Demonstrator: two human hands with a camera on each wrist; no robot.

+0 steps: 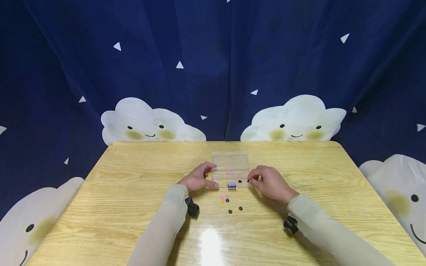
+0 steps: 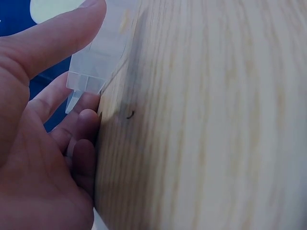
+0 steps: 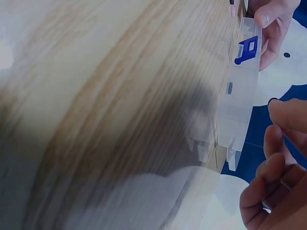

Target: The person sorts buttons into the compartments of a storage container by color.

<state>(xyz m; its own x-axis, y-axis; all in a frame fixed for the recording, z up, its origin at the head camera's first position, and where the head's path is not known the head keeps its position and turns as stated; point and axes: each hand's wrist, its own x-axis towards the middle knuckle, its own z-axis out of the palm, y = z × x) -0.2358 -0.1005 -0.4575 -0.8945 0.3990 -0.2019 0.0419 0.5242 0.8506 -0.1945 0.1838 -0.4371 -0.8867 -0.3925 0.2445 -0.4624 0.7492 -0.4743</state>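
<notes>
A clear plastic compartment box stands on the table with its lid raised at the back. Two pink buttons lie in its rear row; yellow buttons and a black button are in the front row. The blue latch sits at the middle of its front. My left hand grips the box's left end, thumb at the front corner and fingers behind. Over the front right corner, my right hand pinches a small black button between thumb and forefinger.
In front of the box, loose buttons lie on the wooden table: several black ones, pink ones and yellow ones. A dark blue curtain with white clouds hangs behind the table's far edge.
</notes>
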